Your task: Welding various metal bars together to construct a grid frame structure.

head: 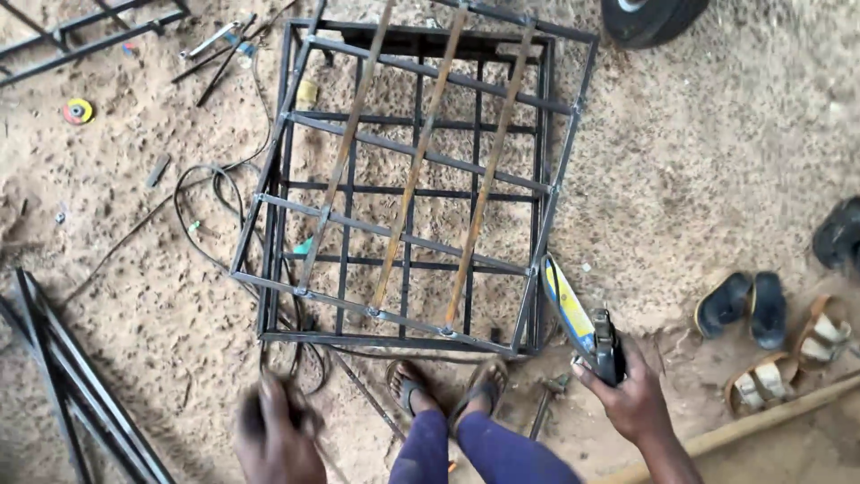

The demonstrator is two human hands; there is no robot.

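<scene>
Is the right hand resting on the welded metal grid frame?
No, the right hand holds a yellow-and-black tool beside the welded metal grid frame, not touching it.

The sandy floor (717, 134) carries a welded metal frame (412, 179), black cables (206, 193), loose steel bars (72, 376) and sandals (770, 332).

The scene is lit evenly by soft, diffuse daylight, and no glare is seen. Only faint shadows are cast on the sand beneath the welded steel frame (412, 188). The left hand (276, 435), below the frame, is smeared by motion blur. Straight bars are bowed slightly outward from the frame by wide-angle distortion.
</scene>
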